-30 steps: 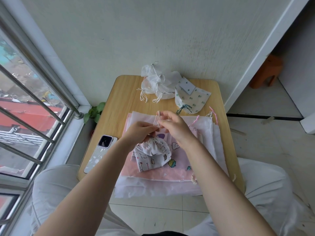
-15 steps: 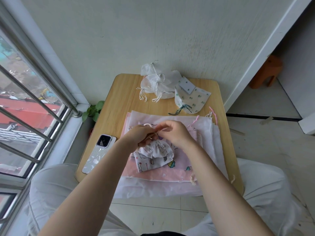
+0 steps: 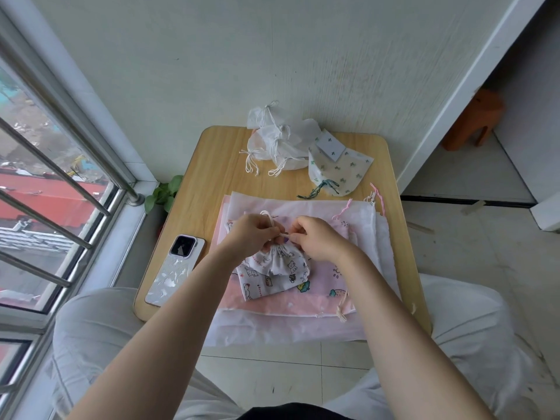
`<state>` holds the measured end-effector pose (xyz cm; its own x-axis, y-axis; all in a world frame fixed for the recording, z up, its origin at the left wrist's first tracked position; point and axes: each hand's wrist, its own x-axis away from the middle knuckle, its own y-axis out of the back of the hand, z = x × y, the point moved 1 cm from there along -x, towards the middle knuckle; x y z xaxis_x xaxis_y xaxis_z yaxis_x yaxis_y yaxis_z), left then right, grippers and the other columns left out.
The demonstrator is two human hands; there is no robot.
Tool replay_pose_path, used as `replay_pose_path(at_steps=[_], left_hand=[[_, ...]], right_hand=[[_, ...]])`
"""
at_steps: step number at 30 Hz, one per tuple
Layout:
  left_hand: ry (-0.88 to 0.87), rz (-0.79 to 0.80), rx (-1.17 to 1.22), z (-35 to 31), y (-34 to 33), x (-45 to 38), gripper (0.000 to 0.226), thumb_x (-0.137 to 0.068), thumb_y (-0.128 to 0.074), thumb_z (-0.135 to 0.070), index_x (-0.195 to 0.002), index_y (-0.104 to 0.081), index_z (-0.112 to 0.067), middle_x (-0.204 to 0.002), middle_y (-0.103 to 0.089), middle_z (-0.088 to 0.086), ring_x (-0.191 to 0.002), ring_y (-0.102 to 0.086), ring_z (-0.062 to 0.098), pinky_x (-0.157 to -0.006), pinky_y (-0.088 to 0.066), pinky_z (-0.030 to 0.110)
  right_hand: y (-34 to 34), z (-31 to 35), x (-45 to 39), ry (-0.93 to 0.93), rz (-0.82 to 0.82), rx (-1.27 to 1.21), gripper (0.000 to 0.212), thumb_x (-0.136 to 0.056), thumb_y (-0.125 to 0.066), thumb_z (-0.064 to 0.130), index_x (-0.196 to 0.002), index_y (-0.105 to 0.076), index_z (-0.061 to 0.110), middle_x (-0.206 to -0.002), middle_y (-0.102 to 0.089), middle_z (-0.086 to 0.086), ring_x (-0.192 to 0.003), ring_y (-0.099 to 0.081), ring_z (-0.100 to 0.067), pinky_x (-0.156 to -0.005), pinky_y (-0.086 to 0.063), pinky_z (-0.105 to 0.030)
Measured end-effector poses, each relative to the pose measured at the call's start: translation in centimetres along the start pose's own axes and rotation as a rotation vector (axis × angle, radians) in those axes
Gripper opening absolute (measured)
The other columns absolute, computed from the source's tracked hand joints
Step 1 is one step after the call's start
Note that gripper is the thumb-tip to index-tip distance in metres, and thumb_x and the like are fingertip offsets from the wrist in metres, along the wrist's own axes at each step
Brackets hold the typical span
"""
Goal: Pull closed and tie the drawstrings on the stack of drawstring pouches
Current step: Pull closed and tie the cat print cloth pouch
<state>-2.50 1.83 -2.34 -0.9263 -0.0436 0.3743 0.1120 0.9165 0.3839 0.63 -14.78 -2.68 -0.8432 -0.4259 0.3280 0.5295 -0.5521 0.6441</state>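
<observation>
A small white pouch with cartoon prints point(image 3: 280, 265) lies on top of a stack of flat pink and white pouches point(image 3: 321, 268), its mouth gathered closed. My left hand point(image 3: 253, 233) pinches the white drawstring point(image 3: 268, 216), which loops up above its fingers. My right hand point(image 3: 315, 237) pinches the other end of the cord just right of the gathered mouth. Both hands sit side by side directly over the pouch's neck. Several tied white pouches point(image 3: 272, 140) and a tied cactus-print pouch point(image 3: 336, 171) lie at the table's far side.
A phone point(image 3: 177, 268) lies at the left edge of the small wooden table point(image 3: 212, 177). A wall stands behind, a barred window to the left, a small plant point(image 3: 163, 194) below the table's left side. My knees flank the table's near edge.
The hands have lowered from holding the cords up above the pouch to working close at its neck. The pouch has settled onto the stack.
</observation>
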Motion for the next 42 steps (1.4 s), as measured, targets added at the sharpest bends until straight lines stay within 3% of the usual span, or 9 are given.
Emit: replay_pose_path(at_steps=[5, 8, 11, 19, 23, 29, 35, 39, 42], left_hand=[[-0.057, 0.016, -0.079, 0.6, -0.4, 0.0, 0.017, -0.092, -0.06, -0.01, -0.084, -0.073, -0.015, -0.079, -0.075, 0.005, -0.064, -0.059, 0.018, -0.07, -0.054, 0.042], [-0.078, -0.009, -0.077, 0.4, -0.6, 0.2, 0.011, -0.092, -0.062, -0.009, -0.089, -0.072, -0.011, -0.082, -0.075, 0.006, -0.07, -0.062, 0.019, -0.071, -0.055, 0.039], [-0.076, -0.036, -0.017, 0.4, -0.7, 0.3, 0.007, -0.089, -0.067, -0.01, -0.094, -0.063, -0.007, -0.083, -0.074, 0.008, -0.067, -0.062, 0.019, -0.06, -0.052, 0.03], [-0.041, -0.163, -0.033, 1.1, -0.6, 0.6, 0.022, -0.08, -0.078, -0.02, -0.085, -0.058, -0.014, -0.067, -0.07, -0.003, -0.056, -0.059, 0.004, -0.051, -0.041, 0.015], [-0.014, -0.186, 0.041, 0.7, -0.5, 1.0, 0.023, -0.074, -0.084, -0.017, -0.08, -0.064, -0.007, -0.062, -0.069, -0.002, -0.048, -0.06, 0.001, -0.047, -0.043, 0.014], [0.035, -0.081, -0.008, -0.2, 0.2, 1.1, 0.022, -0.068, -0.088, -0.02, -0.078, -0.072, -0.009, -0.068, -0.069, -0.002, -0.058, -0.059, 0.006, -0.055, -0.047, 0.016], [-0.05, -0.18, -0.18, -0.8, -0.2, 1.0, 0.011, -0.073, -0.081, -0.01, -0.077, -0.073, -0.015, -0.071, -0.068, -0.004, -0.059, -0.058, 0.006, -0.048, -0.041, 0.007], [-0.132, -0.197, -0.262, -1.2, -0.5, 0.8, 0.01, -0.075, -0.081, -0.015, -0.081, -0.073, -0.014, -0.08, -0.073, -0.003, -0.074, -0.067, 0.01, -0.072, -0.056, 0.026], [-0.21, -0.183, -0.4, -1.2, -0.7, 0.8, 0.009, -0.079, -0.075, -0.016, -0.084, -0.067, -0.017, -0.084, -0.07, -0.006, -0.085, -0.064, 0.014, -0.08, -0.052, 0.03]], right_hand=[[0.1, -0.8, 0.4, -0.083, 0.012, -0.18, 0.01, -0.099, -0.052, 0.017, -0.09, -0.053, 0.02, -0.097, -0.068, -0.005, -0.092, -0.067, -0.02, -0.088, -0.054, -0.042], [-0.3, -0.7, 0.6, -0.037, -0.055, -0.387, 0.018, -0.09, -0.066, 0.015, -0.09, -0.051, 0.024, -0.103, -0.067, -0.002, -0.1, -0.067, -0.017, -0.092, -0.054, -0.039], [-0.9, 0.0, 0.6, 0.018, -0.105, -0.487, 0.03, -0.079, -0.077, 0.007, -0.085, -0.052, 0.022, -0.096, -0.07, -0.006, -0.088, -0.068, -0.018, -0.086, -0.056, -0.037], [-0.7, 1.6, 0.8, 0.107, -0.108, -0.061, 0.027, -0.082, -0.074, 0.008, -0.078, -0.052, 0.023, -0.075, -0.06, 0.007, -0.069, -0.057, -0.013, -0.069, -0.05, -0.033], [-0.8, 1.8, 1.0, 0.114, -0.171, -0.006, 0.019, -0.079, -0.072, 0.003, -0.081, -0.056, 0.014, -0.068, -0.055, 0.008, -0.06, -0.049, -0.008, -0.06, -0.042, -0.026], [-1.2, 1.3, 1.2, 0.083, -0.272, -0.067, 0.016, -0.086, -0.067, 0.008, -0.082, -0.058, 0.02, -0.076, -0.063, 0.001, -0.067, -0.055, -0.012, -0.049, -0.036, -0.01], [-1.3, 1.6, 0.8, 0.142, -0.28, 0.09, 0.01, -0.09, -0.064, 0.011, -0.099, -0.068, 0.013, -0.091, -0.071, -0.006, -0.083, -0.066, -0.023, -0.072, -0.054, -0.033], [-1.2, 1.8, 0.3, 0.139, -0.213, 0.271, 0.02, -0.095, -0.053, 0.008, -0.106, -0.069, 0.012, -0.099, -0.07, -0.01, -0.091, -0.065, -0.028, -0.076, -0.053, -0.036], [-1.0, 1.7, 0.4, 0.136, -0.175, 0.205, 0.019, -0.095, -0.052, 0.009, -0.104, -0.069, 0.011, -0.1, -0.07, -0.009, -0.092, -0.064, -0.027, -0.078, -0.053, -0.039]])
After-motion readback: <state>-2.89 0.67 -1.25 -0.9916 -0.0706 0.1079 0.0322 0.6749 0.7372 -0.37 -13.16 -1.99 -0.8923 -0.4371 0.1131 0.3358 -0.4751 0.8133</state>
